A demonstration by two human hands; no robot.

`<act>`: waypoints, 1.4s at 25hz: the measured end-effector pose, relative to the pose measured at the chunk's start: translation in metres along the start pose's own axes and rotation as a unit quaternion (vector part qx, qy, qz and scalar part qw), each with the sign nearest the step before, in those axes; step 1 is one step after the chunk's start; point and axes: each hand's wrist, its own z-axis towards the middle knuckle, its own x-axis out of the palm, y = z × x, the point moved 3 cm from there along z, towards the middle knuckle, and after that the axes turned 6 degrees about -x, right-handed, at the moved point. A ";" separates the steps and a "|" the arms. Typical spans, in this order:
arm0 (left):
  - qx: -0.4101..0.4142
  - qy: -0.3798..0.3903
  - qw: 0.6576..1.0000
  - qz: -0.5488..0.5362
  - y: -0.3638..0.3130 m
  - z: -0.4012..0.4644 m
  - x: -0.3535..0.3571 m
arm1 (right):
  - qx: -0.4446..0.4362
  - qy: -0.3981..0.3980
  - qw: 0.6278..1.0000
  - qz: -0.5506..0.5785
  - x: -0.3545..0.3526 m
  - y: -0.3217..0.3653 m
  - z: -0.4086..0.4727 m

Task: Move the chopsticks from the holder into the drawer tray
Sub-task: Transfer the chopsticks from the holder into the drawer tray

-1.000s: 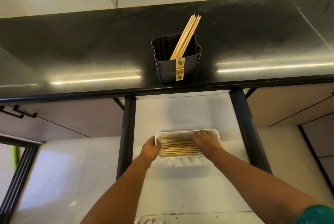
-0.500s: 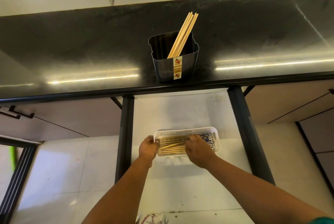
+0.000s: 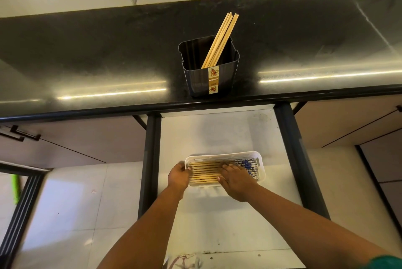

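Observation:
A dark square holder (image 3: 208, 79) stands on the black counter near its front edge, with several wooden chopsticks (image 3: 221, 38) leaning to the right inside it. Below, a white tray (image 3: 262, 167) lies in the open drawer. Several chopsticks (image 3: 204, 171) lie side by side in the tray, their blue patterned ends at the right. My left hand (image 3: 178, 176) grips the tray's left rim. My right hand (image 3: 233, 178) rests flat, fingers spread, on the chopsticks in the tray's middle.
The drawer (image 3: 217, 134) has a white floor and dark side rails (image 3: 150, 160). The black counter (image 3: 87, 62) overhangs its back. Closed cabinet fronts with a dark handle (image 3: 19, 135) sit to the left and right. A green object (image 3: 15, 188) stands at far left.
My right hand has slid left from the tray's right end to its middle, and the chopsticks in the tray now lie straighter. My left hand has stayed at the left rim.

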 end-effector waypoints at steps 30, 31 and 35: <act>0.380 -0.208 0.901 -0.024 -0.203 -0.107 -0.045 | 0.016 -0.500 0.831 0.243 -0.255 0.053 0.000; 0.412 -0.218 0.884 -0.022 -0.227 -0.117 -0.048 | -0.003 -0.516 0.826 0.227 -0.277 0.060 0.006; 0.453 -0.198 0.868 0.056 -0.291 -0.127 -0.056 | 0.077 -0.480 0.825 0.289 -0.346 0.046 0.041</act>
